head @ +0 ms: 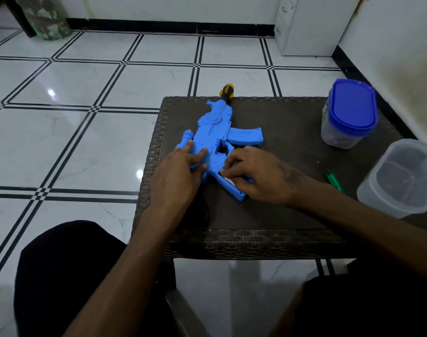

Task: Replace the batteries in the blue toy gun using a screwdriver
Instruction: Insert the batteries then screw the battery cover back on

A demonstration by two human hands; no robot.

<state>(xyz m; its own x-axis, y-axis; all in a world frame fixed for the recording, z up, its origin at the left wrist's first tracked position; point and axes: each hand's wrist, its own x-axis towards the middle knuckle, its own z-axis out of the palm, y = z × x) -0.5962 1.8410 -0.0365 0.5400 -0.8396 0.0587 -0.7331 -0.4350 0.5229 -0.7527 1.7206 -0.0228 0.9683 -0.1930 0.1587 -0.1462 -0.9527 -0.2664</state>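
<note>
The blue toy gun [214,132] lies flat on the dark woven table [280,215], its black and yellow muzzle pointing away from me. My left hand [178,176] rests flat on the gun's body with fingers spread, pressing it down. My right hand [253,176] is at the gun's stock, where the battery compartment stands open. Its fingertips pinch a small battery [228,180] with a white and red wrap, sitting in or at the compartment. A green-handled screwdriver [332,180] lies on the table just right of my right wrist.
A clear jar with a blue lid [348,113] stands at the table's far right. A clear lidless plastic container [402,178] sits at the right edge. White tiled floor surrounds the table; my knees are below its near edge.
</note>
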